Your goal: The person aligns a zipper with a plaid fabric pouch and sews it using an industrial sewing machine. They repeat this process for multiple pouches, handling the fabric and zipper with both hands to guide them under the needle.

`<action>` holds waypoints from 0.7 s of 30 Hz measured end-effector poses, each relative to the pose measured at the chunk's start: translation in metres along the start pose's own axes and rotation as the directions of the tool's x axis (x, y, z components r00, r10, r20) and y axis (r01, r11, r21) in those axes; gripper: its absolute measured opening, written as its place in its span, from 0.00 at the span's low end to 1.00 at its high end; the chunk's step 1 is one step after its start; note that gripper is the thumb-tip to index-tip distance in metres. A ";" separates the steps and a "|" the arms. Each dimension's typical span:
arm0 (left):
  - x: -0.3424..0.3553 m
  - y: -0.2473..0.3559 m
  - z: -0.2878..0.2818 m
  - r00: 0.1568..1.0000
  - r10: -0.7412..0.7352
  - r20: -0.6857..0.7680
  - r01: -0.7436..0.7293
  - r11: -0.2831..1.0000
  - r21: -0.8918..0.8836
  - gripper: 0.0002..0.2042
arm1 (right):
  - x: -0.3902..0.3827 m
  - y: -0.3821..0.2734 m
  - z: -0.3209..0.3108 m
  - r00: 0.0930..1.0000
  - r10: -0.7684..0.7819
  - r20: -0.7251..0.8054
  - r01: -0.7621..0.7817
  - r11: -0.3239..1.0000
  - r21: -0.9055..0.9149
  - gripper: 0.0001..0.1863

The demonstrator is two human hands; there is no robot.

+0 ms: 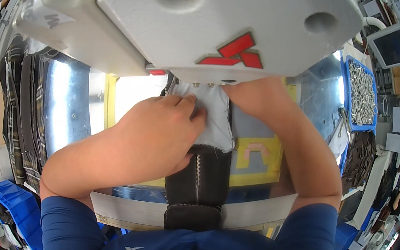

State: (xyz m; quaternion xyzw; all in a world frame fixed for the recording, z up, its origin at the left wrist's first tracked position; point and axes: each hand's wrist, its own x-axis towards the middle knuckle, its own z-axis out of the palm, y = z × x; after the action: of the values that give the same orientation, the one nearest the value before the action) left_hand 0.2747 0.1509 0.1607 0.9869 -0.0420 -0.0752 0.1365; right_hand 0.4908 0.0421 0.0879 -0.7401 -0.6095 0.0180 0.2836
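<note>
Head view: a dark garment piece (212, 179) lies at the middle of the worktable, partly beneath a white machine head (225, 29); its long axis runs near to far, one end close to the person's chest, the other passing under the machine; a metal zipper (197, 174) follows that same line. It looks black or deep brown, with a crosswise seam toward its near end; over its far part lies a pale grey cloth (216, 130), creased, its near edge frayed. Left hand (160, 126) rests back upward on the cloth's left side, fingers bent and slightly apart; whether they pinch it, I cannot tell. Right hand (256, 100) reaches to the far right edge of the cloth, fingertips hidden by the machine; their state I cannot tell. Yellow tape (254, 178) marks the table to the right.
</note>
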 end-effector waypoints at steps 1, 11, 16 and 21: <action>0.000 0.000 0.001 1.000 0.006 -0.011 -0.006 1.000 0.008 0.25 | 0.000 -0.001 0.000 1.000 -0.008 -0.014 0.008 1.000 0.002 0.10; -0.001 0.002 -0.004 1.000 -0.007 0.024 0.006 1.000 0.018 0.26 | 0.003 -0.005 -0.002 0.999 0.032 0.000 -0.032 0.997 0.072 0.12; -0.003 0.002 -0.001 1.000 0.005 0.006 -0.005 0.999 0.039 0.27 | 0.003 -0.006 -0.001 0.999 0.028 -0.016 -0.027 0.995 0.096 0.12; 0.002 0.002 0.001 0.998 -0.022 0.052 0.021 1.000 0.013 0.37 | 0.007 0.007 -0.005 0.996 0.050 0.071 -0.056 0.995 0.087 0.12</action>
State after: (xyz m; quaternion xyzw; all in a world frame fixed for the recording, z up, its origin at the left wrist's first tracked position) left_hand 0.2766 0.1481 0.1603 0.9858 -0.0353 -0.1022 0.1282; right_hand 0.5003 0.0456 0.0914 -0.7417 -0.5975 0.0781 0.2946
